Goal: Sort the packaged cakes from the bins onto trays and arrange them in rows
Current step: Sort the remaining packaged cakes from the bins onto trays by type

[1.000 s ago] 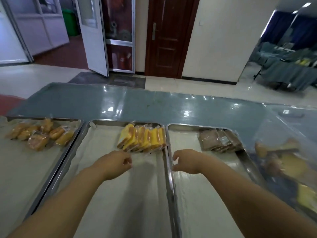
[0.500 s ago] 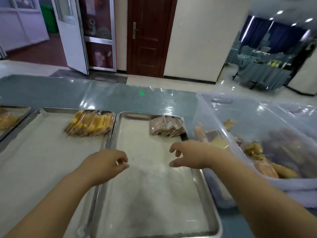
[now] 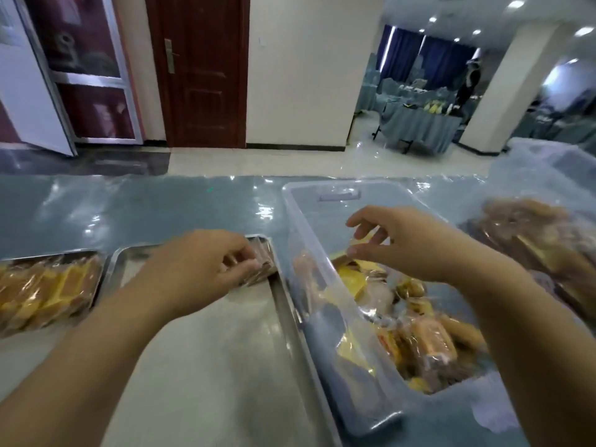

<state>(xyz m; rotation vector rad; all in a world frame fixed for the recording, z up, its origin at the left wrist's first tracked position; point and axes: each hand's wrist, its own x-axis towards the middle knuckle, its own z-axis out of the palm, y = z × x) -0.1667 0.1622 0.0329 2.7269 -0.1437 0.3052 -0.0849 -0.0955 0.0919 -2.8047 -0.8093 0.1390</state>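
Currently right hand (image 3: 396, 243) hovers half-open in the clear bin (image 3: 309, 240), just above a yellow cake pack (image 3: 351, 279), holding nothing. Left hand (image 3: 200, 269) pinches the brown cake row (image 3: 263, 272) at the metal tray's (image 3: 285, 301) far corner. Risks: slick wrapper slips the pinch; split attention knocks the row askew.

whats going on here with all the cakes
A person is sorting wrapped cakes from bins onto metal trays. Their left hand curls on the brown cakes at the far end of the near tray. Their right hand reaches into the clear bin at a yellow packet; no clear grip. A row of yellow cakes lies further left.
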